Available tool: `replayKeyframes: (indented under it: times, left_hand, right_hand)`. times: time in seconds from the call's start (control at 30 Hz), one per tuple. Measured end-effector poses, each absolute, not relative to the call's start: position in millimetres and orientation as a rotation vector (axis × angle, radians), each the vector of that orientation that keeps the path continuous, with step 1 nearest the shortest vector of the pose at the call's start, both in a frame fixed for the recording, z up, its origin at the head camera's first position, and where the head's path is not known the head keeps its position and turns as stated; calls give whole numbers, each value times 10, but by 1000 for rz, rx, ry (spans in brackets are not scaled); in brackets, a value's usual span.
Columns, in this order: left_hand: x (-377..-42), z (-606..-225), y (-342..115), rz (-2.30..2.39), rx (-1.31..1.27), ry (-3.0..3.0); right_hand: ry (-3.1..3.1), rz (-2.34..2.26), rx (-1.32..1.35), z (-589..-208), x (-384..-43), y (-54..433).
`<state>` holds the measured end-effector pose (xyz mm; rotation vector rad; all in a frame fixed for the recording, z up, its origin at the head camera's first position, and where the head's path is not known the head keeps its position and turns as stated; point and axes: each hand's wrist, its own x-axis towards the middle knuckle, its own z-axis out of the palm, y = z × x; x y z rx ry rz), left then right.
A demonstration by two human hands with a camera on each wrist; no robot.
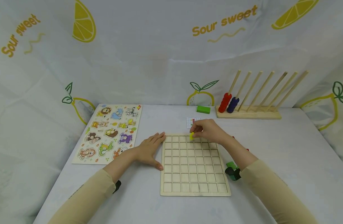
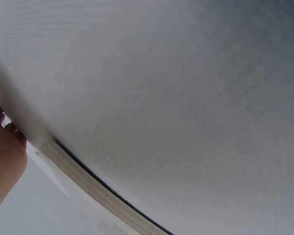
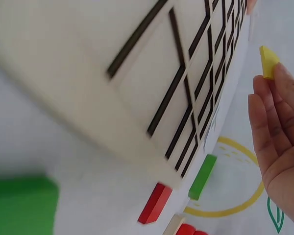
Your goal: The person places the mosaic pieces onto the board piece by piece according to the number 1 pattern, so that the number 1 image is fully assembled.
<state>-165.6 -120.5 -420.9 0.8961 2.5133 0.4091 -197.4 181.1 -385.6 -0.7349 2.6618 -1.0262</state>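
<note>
A wooden grid board (image 1: 195, 165) with square cells lies in the middle of the table. My left hand (image 1: 149, 150) rests at the board's left edge, fingers spread and straight, with the fingertips by the upper corner and the thumb lower down. Over the board's far edge, my right hand (image 1: 206, 129) pinches a small yellow block (image 3: 268, 62) between thumb and fingers. Just behind that hand lies a small printed pattern card (image 1: 190, 122), partly covered by it. The left wrist view shows mostly the blurred table surface.
An animal puzzle board (image 1: 107, 133) lies at the left. Behind, a wooden abacus (image 1: 248, 114) carries red and blue beads. A green block (image 1: 203, 109) lies near the back edge. Green blocks (image 1: 231, 165) and a red block (image 3: 155, 203) lie right of the grid board.
</note>
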Motion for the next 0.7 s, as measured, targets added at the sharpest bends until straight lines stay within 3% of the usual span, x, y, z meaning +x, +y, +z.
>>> replayKeyframes:
  times: [0.7]
  left_hand:
    - [-1677, -4239, -1204, 412, 858, 2500]
  right_hand:
    - [2567, -995, -667, -4045, -1971, 1451]
